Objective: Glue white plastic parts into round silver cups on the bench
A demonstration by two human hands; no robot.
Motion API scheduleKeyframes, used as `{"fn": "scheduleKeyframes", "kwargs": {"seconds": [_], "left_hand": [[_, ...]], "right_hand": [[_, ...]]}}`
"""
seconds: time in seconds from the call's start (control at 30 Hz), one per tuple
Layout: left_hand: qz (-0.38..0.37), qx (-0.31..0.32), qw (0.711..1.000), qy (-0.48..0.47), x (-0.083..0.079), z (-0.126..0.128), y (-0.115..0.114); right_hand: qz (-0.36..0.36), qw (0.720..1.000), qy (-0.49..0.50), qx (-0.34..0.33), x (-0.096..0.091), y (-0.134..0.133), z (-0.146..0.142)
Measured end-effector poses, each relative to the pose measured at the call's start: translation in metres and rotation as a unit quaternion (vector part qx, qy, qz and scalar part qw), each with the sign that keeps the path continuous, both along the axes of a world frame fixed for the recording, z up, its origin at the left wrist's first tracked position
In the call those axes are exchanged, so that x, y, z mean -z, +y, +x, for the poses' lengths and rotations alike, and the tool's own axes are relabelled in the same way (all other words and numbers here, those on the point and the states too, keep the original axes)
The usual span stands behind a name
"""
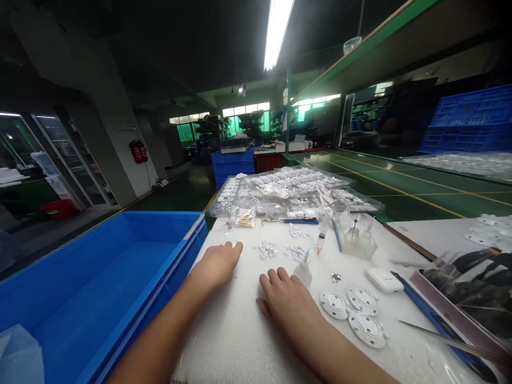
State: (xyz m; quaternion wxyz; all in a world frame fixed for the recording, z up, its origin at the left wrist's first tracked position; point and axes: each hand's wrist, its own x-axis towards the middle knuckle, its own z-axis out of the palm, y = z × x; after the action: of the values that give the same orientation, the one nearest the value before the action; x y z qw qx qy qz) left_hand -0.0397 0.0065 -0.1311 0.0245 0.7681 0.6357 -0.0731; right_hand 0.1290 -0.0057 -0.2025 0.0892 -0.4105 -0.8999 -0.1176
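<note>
My left hand (218,264) rests palm down on the white foam work surface (224,330), close to the blue bin's edge. Its fingers are bent a little and partly hidden; I see nothing held. To the right lies my right hand (286,293), also palm down, fingers loosely apart and holding nothing visible. Just beyond it stands a small translucent squeeze bottle (303,273) with a pointed tip. Ahead of both hands are loose piles of small white parts (267,249). Right of my right hand lie three round white discs with holes (333,305) and a little heap of small metal pieces (336,277).
A big blue bin (188,240) borders the left side. Further back are cotton swabs (245,218), a syringe (321,240), a clear holder with bottles (359,245) and bagged trays of white parts (280,186). A white case (384,280) and tweezers (440,337) lie right.
</note>
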Motion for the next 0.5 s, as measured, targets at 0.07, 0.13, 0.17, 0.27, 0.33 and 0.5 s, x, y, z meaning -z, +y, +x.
{"fn": "scheduleKeyframes", "kwargs": {"seconds": [0.07,0.13,0.17,0.27,0.33,0.5], "left_hand": [[-0.019,0.003,1.0,0.016,-0.003,0.001,-0.001],[-0.038,0.01,0.999,0.022,-0.003,0.002,0.001],[-0.049,0.015,0.998,0.022,-0.002,0.002,0.002],[-0.072,0.023,0.997,0.02,-0.001,0.002,0.004],[-0.075,0.021,0.997,0.018,-0.001,0.003,0.004],[-0.085,0.027,0.996,0.015,-0.005,0.003,0.002]], "right_hand": [[-0.037,0.999,-0.005,-0.005,-0.006,-0.002,0.0],[-0.07,0.997,-0.012,-0.03,-0.012,-0.003,0.001],[-0.086,0.995,-0.004,-0.045,-0.015,-0.004,0.001],[-0.154,0.981,0.084,-0.081,-0.016,-0.005,0.002],[-0.204,0.959,0.17,-0.102,-0.013,-0.003,0.002],[-0.264,0.912,0.288,-0.126,0.0,0.004,0.0]]}}
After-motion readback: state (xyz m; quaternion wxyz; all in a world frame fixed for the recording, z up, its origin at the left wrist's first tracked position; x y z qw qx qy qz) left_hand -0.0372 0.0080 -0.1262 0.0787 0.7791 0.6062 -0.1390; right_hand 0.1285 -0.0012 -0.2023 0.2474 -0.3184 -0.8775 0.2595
